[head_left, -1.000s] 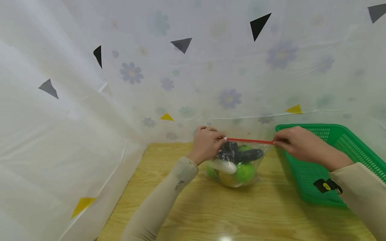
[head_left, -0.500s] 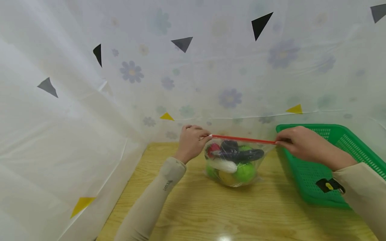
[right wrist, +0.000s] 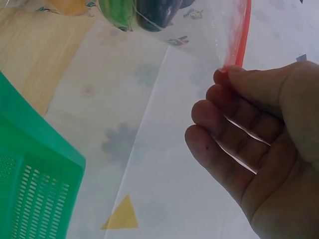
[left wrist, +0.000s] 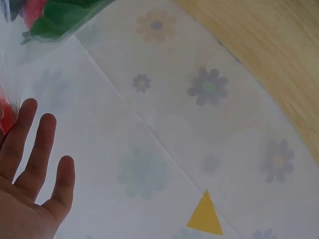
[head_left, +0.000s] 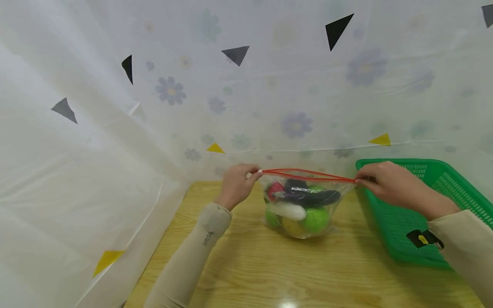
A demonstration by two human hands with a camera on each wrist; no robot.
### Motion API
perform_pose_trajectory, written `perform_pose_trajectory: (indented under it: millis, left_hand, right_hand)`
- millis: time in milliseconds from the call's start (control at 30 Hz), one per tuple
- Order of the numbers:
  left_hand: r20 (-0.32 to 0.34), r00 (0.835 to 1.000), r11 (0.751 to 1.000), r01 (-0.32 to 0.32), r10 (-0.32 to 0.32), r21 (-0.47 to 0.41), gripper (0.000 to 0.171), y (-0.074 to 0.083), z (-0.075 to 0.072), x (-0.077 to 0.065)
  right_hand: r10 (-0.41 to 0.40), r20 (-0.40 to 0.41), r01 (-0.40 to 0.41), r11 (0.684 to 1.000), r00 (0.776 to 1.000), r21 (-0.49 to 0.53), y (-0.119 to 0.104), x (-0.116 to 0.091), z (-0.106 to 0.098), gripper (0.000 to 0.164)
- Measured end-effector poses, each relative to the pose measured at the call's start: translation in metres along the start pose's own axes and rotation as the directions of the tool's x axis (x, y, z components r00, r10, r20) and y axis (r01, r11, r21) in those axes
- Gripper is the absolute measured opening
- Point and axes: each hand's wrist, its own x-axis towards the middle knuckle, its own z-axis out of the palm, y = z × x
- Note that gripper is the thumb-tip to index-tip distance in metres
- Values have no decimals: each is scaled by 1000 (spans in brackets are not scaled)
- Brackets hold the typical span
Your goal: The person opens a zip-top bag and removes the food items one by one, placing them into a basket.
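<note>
A clear zip bag stands upright on the table, with a red zip strip along its top. Through the plastic I see a dark purple eggplant-like piece, a white oblong piece, a round green piece, a red piece and a yellow one. At the strip's left end, my left hand pinches a small white slider between thumb and finger. My right hand pinches the strip's right end. Between the hands the two red edges lie slightly apart.
A green plastic basket stands to the right, under my right forearm. The wooden table meets a white flowered sheet at the back and left. Coloured triangles, such as a yellow one, mark the sheet.
My left hand has slid left along the red strip with the white slider, uncovering the red piece. The strip's two edges have parted. My right hand has stayed at its end.
</note>
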Motion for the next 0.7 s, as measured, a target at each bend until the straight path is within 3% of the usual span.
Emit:
perform_pose_trajectory:
  millis: [133,233,300,400,467,567,633,700]
  left_hand:
    - [12,1000,992,20,-18,-121,19,2,9,-3]
    - [28,999,972,22,-16,-232,18,3,16,-5]
    - [50,998,942,46,-31,-332,23,3,21,-7]
    - [113,990,876,123,-79,-465,42,2,30,-11]
    - [191,976,828,195,-109,-525,56,1,39,-15]
    - [332,934,779,304,-131,-548,69,1,53,-21]
    - [402,907,773,344,-126,-533,76,3,62,-24]
    - [435,892,776,358,-120,-520,82,6,69,-26]
  right_hand:
    - [20,16,-21,1000,1000,18,-1,2,4,8]
    - [32,29,-33,999,999,29,-1,3,7,8]
    - [32,31,-33,999,999,32,-1,3,10,9]
    - [26,26,-27,999,999,35,1,4,12,9]
    - [23,25,-24,999,999,36,1,4,14,10]
    - [22,23,-22,999,999,33,1,4,15,11]
    - [20,19,-20,999,1000,29,1,4,15,12]
    - [15,12,-16,1000,1000,24,1,4,15,12]
